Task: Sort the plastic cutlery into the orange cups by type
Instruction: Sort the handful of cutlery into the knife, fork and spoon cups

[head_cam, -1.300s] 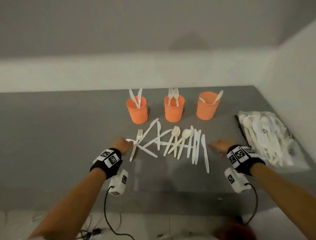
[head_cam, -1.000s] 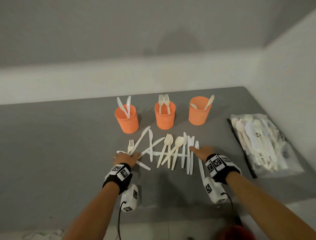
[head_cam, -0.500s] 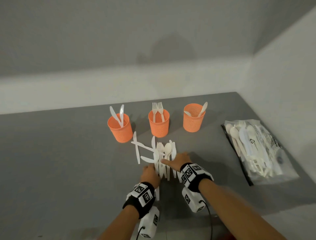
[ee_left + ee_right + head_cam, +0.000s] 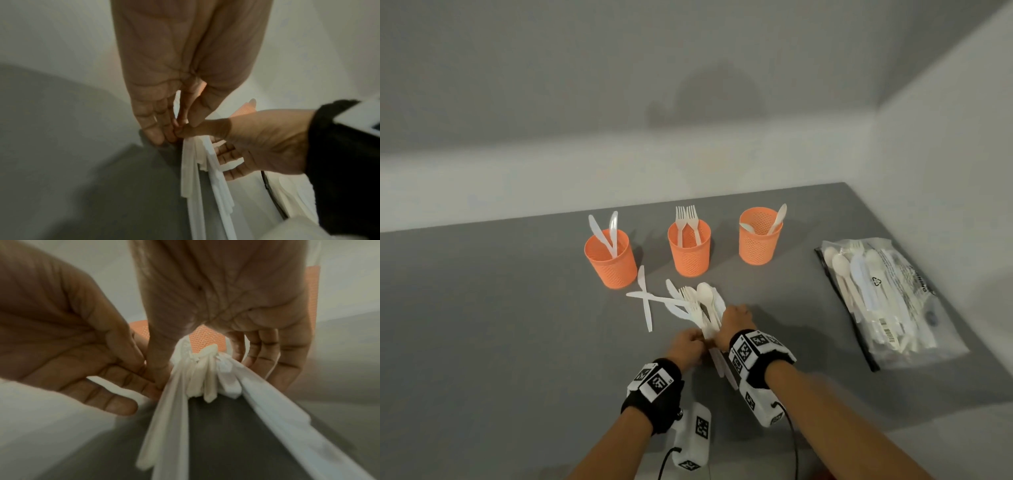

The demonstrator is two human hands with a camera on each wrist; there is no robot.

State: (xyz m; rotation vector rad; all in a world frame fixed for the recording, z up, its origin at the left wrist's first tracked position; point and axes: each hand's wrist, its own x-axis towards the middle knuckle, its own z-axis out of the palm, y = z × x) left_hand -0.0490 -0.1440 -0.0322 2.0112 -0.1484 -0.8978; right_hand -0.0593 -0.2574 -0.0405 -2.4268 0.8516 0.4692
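Three orange mesh cups stand in a row: the left cup (image 4: pixel 610 262) has knives, the middle cup (image 4: pixel 689 255) forks, the right cup (image 4: pixel 759 243) spoons. In front of them a bundle of white cutlery (image 4: pixel 705 310) lies gathered between my hands. My right hand (image 4: pixel 734 318) grips the bundle (image 4: pixel 205 379), its thumb (image 4: pixel 158 368) on one side and fingers (image 4: pixel 265 353) on the other. My left hand (image 4: pixel 688 342) presses fairly straight fingers (image 4: pixel 156 131) against the bundle's (image 4: pixel 195 164) left side, beside the right thumb. Two knives (image 4: pixel 645 303) lie crossed just left of the bundle.
A clear plastic bag (image 4: pixel 887 301) of more cutlery lies at the right, near the side wall. The grey table (image 4: pixel 482 325) stretches bare to the left. A white wall runs behind the cups.
Both hands swept inward from the ends of the spread row and pushed the cutlery into one tight bundle. The two knives were left out on the left.
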